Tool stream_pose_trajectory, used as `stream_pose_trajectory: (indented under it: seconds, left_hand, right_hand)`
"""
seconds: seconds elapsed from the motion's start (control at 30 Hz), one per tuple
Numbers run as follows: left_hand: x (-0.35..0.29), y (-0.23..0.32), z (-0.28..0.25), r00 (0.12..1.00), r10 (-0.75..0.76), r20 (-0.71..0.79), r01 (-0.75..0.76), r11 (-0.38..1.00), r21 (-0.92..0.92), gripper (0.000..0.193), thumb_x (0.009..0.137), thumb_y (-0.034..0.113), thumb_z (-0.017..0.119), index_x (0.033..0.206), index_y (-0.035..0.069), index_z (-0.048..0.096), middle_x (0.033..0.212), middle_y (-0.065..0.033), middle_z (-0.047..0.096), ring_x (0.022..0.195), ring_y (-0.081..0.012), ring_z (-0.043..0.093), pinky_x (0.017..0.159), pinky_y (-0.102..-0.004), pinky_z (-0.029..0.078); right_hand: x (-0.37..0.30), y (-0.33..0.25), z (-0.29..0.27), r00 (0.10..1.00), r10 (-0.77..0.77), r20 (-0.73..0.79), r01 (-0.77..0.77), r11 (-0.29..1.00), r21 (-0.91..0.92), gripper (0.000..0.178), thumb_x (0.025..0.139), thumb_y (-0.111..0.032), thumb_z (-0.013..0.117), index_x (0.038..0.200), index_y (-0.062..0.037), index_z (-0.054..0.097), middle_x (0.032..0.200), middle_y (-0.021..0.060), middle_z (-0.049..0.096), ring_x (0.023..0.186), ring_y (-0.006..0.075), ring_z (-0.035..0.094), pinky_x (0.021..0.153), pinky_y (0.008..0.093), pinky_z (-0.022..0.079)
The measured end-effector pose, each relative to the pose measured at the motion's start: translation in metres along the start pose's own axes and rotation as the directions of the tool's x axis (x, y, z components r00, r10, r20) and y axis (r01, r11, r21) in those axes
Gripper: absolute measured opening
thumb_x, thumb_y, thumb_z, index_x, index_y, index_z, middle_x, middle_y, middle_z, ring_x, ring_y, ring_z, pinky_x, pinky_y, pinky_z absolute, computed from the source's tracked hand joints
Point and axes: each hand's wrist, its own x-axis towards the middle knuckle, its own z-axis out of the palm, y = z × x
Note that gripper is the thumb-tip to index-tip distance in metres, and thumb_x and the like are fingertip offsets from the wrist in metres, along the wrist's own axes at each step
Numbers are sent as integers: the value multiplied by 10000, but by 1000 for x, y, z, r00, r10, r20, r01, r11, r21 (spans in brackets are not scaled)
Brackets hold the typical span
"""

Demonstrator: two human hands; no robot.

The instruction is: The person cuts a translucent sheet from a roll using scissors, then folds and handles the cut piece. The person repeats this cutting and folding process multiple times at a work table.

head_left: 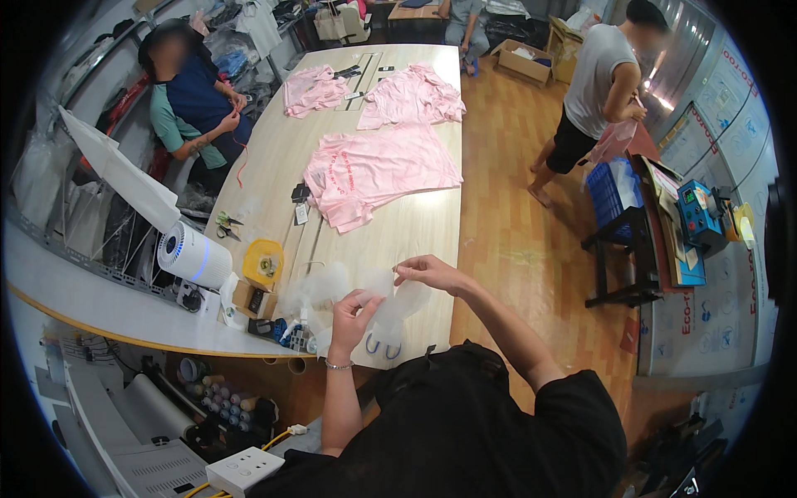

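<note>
Over the near end of the long table (332, 249), both my hands are on a thin, translucent white sheet (382, 284). My left hand (353, 319), with a bracelet at its wrist, pinches the sheet's lower left part between thumb and fingers. At the upper right edge, my right hand (425, 272) has its fingertips closed on it. More translucent sheets (328, 284) lie under and beside my hands. Two blue U-shaped handles (384, 349) show on the table just below them. Farther off lies a pink T-shirt (374, 170) with red print.
Two more pink garments (413, 95) lie at the far end. Scissors (227, 226), a yellow bowl (263, 261), a small cardboard box (253, 299) and a white cylindrical appliance (193, 256) stand left. One person (195, 100) handles red cord; another (594, 91) stands right by a blue crate (613, 195).
</note>
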Motion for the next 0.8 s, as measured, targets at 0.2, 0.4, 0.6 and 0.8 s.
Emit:
stream_pose_trajectory:
  seconds: [0.2, 0.4, 0.6, 0.8]
  left_hand:
    - [-2, -18, -8, 998, 53, 42, -55, 998, 42, 107, 979, 9, 734, 1039, -32, 813, 1034, -43, 763, 951, -115, 684, 861, -277, 546]
    - [-1, 1, -8, 986, 101, 129, -116, 987, 113, 153, 958, 36, 757, 1096, 2, 813, 1069, -48, 754, 990, -133, 687, 849, -273, 536]
    - [-1, 7, -17, 986, -38, 160, 11, 985, 171, 273, 909, 89, 833, 1173, 28, 797, 1145, -33, 759, 999, -128, 685, 795, -266, 516]
    - [-1, 12, -2, 997, 44, 63, -66, 913, 402, 217, 887, 139, 874, 1057, 25, 802, 1027, -31, 767, 899, -118, 678, 743, -266, 507]
  right_hand:
    - [12, 8, -5, 998, -68, -4, 68, 994, 89, 364, 929, -212, 881, 1203, -5, 758, 1129, 66, 785, 1038, 152, 719, 962, 323, 550]
    - [-5, -11, -12, 993, -113, -24, 114, 990, 85, 283, 908, -153, 885, 1115, 10, 783, 1063, 67, 795, 991, 151, 725, 917, 335, 568]
    - [-19, -32, -9, 976, -218, 23, 218, 960, -174, 315, 886, -204, 908, 1078, 19, 797, 1002, 91, 815, 951, 169, 750, 894, 346, 582]
    - [-21, -41, 12, 955, -286, 76, 290, 850, -441, 341, 854, -265, 927, 1015, 9, 805, 883, 112, 808, 832, 175, 763, 782, 335, 590]
